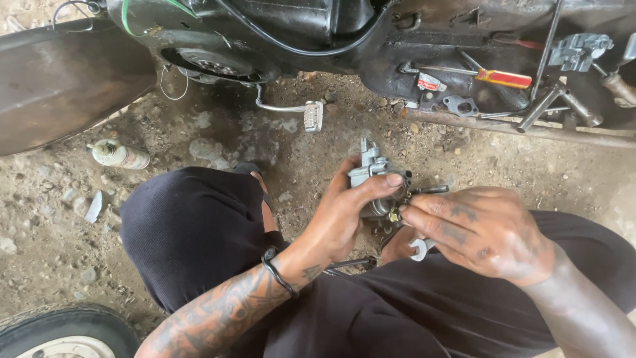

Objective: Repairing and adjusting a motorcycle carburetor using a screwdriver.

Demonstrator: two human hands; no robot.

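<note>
Grey cast metal, a small carburettor (pixel 375 185), sits in my left hand (pixel 344 219): thumb (pixel 383 183) laid across its near face, the other fingers wrapped behind and mostly hidden, so a closed grip. My right hand (pixel 480 232) is pinched shut, fingertips (pixel 407 213) pressed against the part's lower right side at a small brass-coloured fitting (pixel 395 215); I cannot tell whether they turn it or only hold it. A small silver spanner (pixel 420 248) shows under the right fingers, seemingly tucked in that hand. The part's long axis runs roughly upright, top tilted away from me; it lies directly left of the right fingertips, touching them, and the left hand carries it. Outward: both hands over my black-clad knees (pixel 192 225), above a dirt floor (pixel 218 132). Well beyond, a dark vehicle underside (pixel 278 33) with a foot pedal (pixel 313 116), a red-handled screwdriver (pixel 503 78), a small bottle (pixel 119 154) far left, tyre (pixel 66 328) bottom left.
</note>
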